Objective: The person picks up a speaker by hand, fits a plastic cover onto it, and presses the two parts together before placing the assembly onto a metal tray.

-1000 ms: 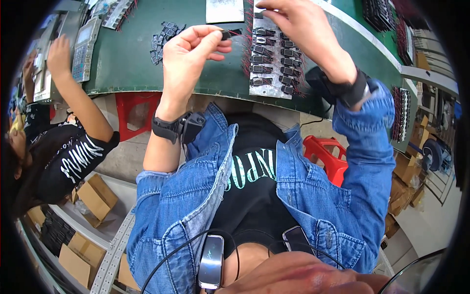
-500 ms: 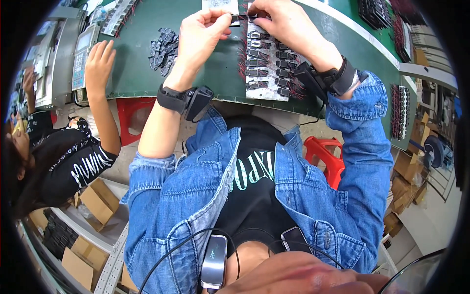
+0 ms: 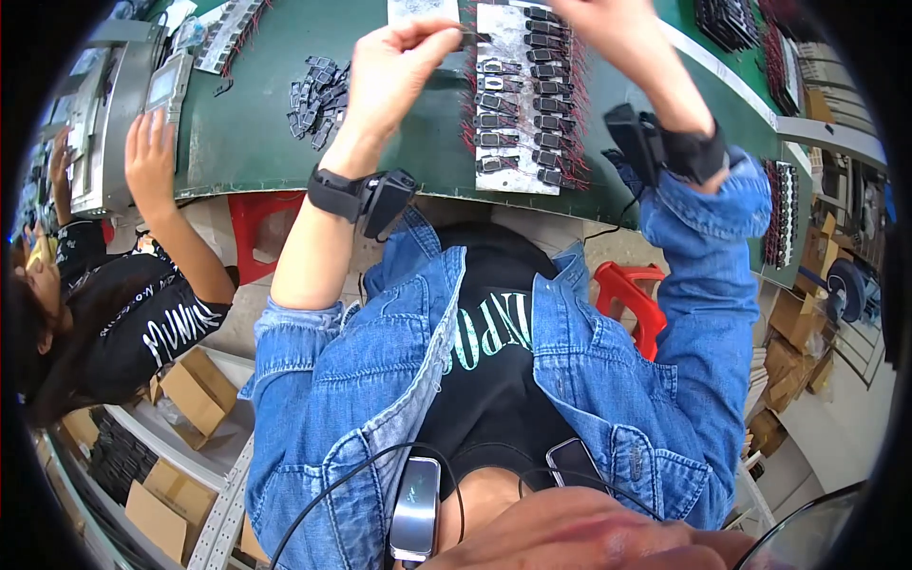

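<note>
My left hand point(image 3: 404, 76) is raised over the green bench with thumb and forefinger pinched on a small black part point(image 3: 469, 38), which looks like one of the small speaker modules. The part is beside the upper left of a pale metal plate point(image 3: 519, 177). Two columns of black speaker modules point(image 3: 551, 104) with thin red and dark wires lie on that plate. My right hand point(image 3: 608, 33) is at the top edge, beyond the plate's right side; its fingers are cut off by the picture. A loose pile of black modules point(image 3: 318, 100) lies left of my left hand.
A white sheet point(image 3: 423, 11) lies at the far side of the green bench point(image 3: 256, 142). Another loaded plate point(image 3: 228, 38) is at the far left, near a co-worker's hand point(image 3: 150, 157) and a machine with a keypad point(image 3: 166, 90). Red stools point(image 3: 632, 304) stand under the bench.
My right hand has moved away from my left, up and to the right, uncovering the plate's upper modules. My left hand still pinches the black part. The co-worker's hand has shifted left and down.
</note>
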Demonstrator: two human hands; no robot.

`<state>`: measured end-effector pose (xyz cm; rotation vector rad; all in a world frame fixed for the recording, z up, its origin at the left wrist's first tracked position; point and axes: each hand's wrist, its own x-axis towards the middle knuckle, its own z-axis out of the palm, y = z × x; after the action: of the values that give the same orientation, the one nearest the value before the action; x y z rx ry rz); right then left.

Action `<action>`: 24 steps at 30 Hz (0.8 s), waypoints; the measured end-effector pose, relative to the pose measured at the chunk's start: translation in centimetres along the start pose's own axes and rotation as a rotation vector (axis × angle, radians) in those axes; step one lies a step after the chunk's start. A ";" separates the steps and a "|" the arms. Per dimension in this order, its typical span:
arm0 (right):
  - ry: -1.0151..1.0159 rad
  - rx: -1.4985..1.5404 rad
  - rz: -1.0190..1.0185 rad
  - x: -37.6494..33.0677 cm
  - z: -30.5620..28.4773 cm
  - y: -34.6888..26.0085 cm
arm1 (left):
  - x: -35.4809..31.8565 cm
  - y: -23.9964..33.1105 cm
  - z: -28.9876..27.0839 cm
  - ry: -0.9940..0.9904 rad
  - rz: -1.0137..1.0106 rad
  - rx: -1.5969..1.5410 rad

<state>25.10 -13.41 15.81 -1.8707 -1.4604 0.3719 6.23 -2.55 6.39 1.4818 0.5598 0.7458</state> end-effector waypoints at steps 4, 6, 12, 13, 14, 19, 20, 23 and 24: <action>0.064 0.304 0.076 -3.6 -3.2 -1.0 | -0.2 -0.4 0.8 -0.023 0.049 0.322; 0.100 0.415 0.114 -5.8 -4.2 -1.2 | 0.1 -0.1 1.3 -0.044 0.057 0.330; 0.184 0.567 0.242 -9.4 -2.4 -1.9 | -0.7 0.0 0.7 0.015 0.343 0.651; 0.193 0.623 0.267 -9.5 -1.7 -2.3 | -0.9 -0.1 0.4 0.046 0.333 0.685; 0.180 0.644 0.258 -9.8 -1.4 -3.0 | -1.0 -0.2 0.6 0.069 0.426 0.685; 0.305 0.504 0.256 -12.1 -2.2 -1.9 | -3.8 1.5 -4.1 0.198 0.539 0.910; 0.356 0.448 0.236 -12.7 -2.2 -1.5 | -4.5 1.6 -5.5 0.219 0.503 0.997; 0.305 0.523 0.250 -13.5 -2.4 -1.6 | -6.5 1.3 -9.4 0.195 0.377 1.243; 0.281 0.556 0.256 -13.5 -2.6 -1.8 | -6.6 1.1 -9.6 0.190 0.375 1.239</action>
<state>21.16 -26.70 16.14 -1.5717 -0.8227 0.5478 -5.41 -1.05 6.39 2.7287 0.9919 0.8717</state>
